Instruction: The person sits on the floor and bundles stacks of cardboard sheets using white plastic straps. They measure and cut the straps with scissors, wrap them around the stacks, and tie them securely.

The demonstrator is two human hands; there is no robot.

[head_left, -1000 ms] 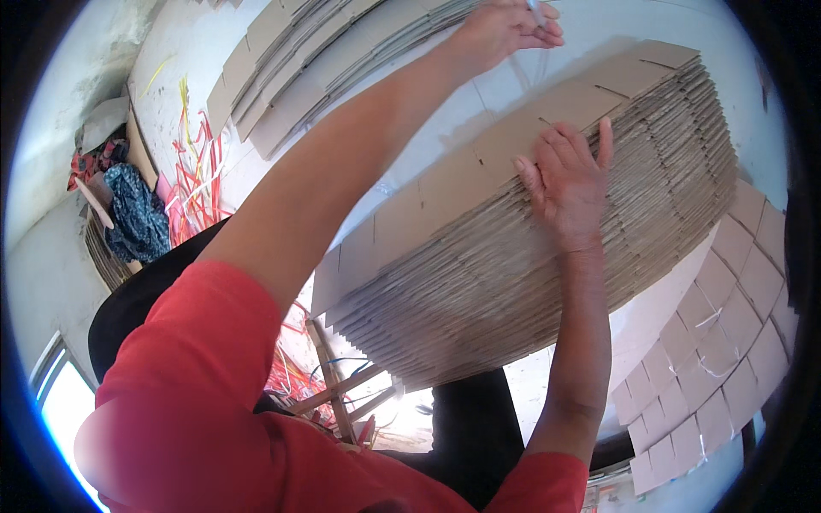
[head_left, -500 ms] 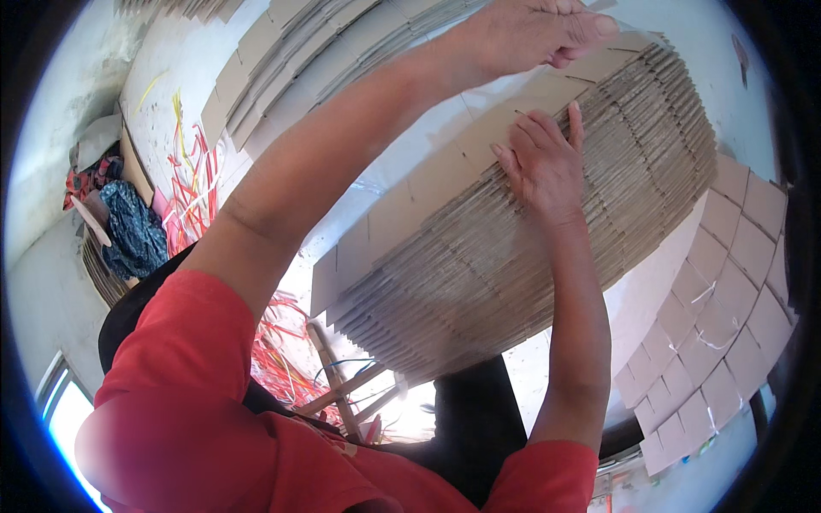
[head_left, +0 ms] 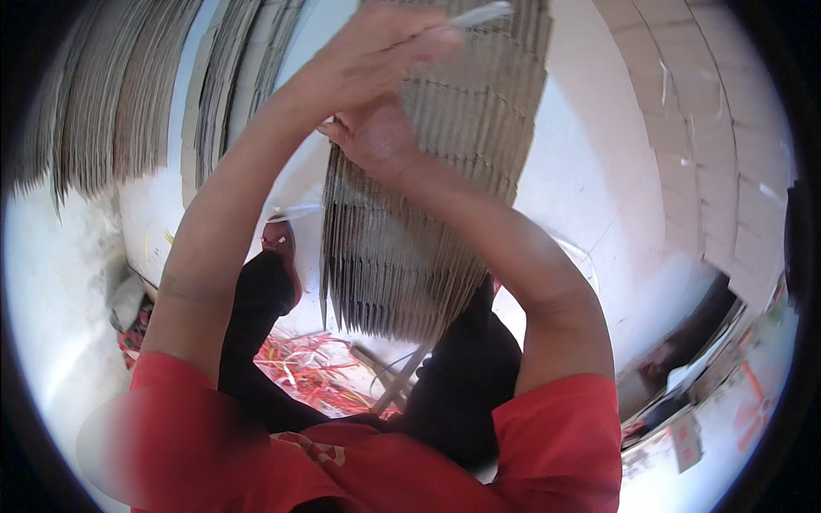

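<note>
A long stack of folded brown cardboard pieces [head_left: 393, 256] stands on edge in front of me, running away from my lap. Over its left side, near the top of the view, my left hand [head_left: 385, 53] is closed and smeared by motion. A whitish plastic strip [head_left: 481, 14] sticks out past its fingers to the right. My right hand [head_left: 376, 137] lies just under the left one, against the stack's left edge. Its thumb points left, while its other fingers are hidden behind my left hand.
More cardboard stacks [head_left: 128, 94] stand at the upper left, and tied cardboard bundles [head_left: 684, 128] at the right. Red and white plastic strips [head_left: 312, 372] lie tangled on the floor beside a wooden frame [head_left: 398, 385]. My shoe [head_left: 282, 248] is left of the stack.
The view has swung, so the stack now runs nearly straight away from me. My hands, apart before, have come together, the left above the right.
</note>
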